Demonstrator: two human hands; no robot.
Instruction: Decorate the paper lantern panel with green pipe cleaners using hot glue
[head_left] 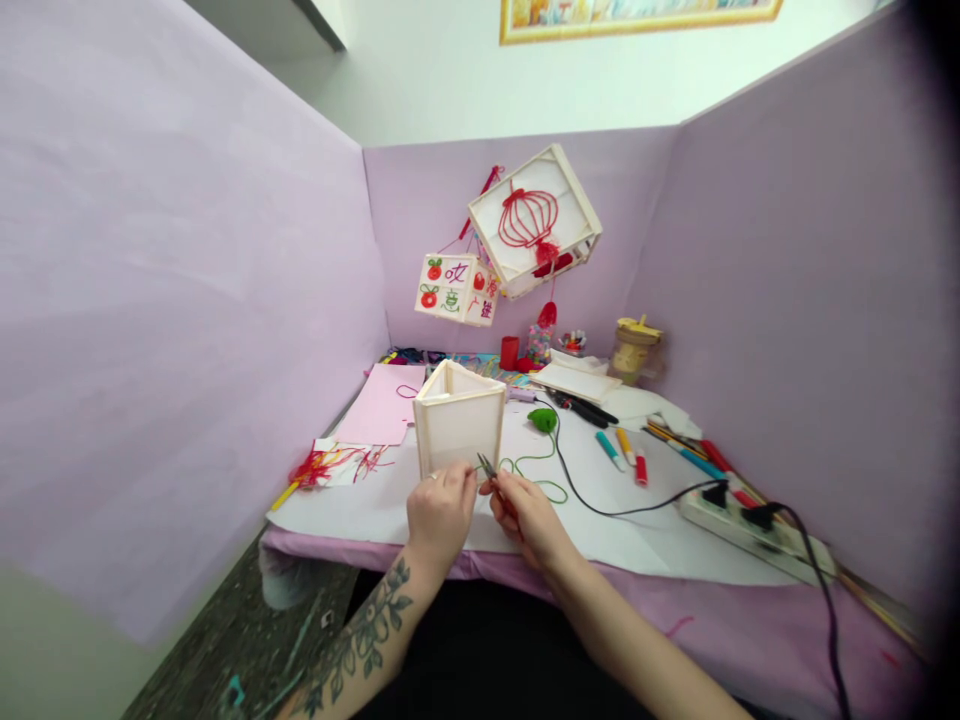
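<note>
Left hand (441, 508): pinched on green yarn (553, 491), just in front of the box (461, 435)
Right hand (529, 510): closed round scissors (489, 468), tips pointing up and left, beside the left fingertips
Box: pale, three-sided, upright on the table, open at the top
Yarn: looping loosely to the right of the box, near a green ball (541, 420)
Left of box: pink sheet (379, 410), red and yellow threads (311, 468)
Right of box: pliers (581, 405), markers (610, 450), power strip (724, 522) with black plugs
Above: two decorated lanterns (536, 215), hanging, the larger tilted
</note>
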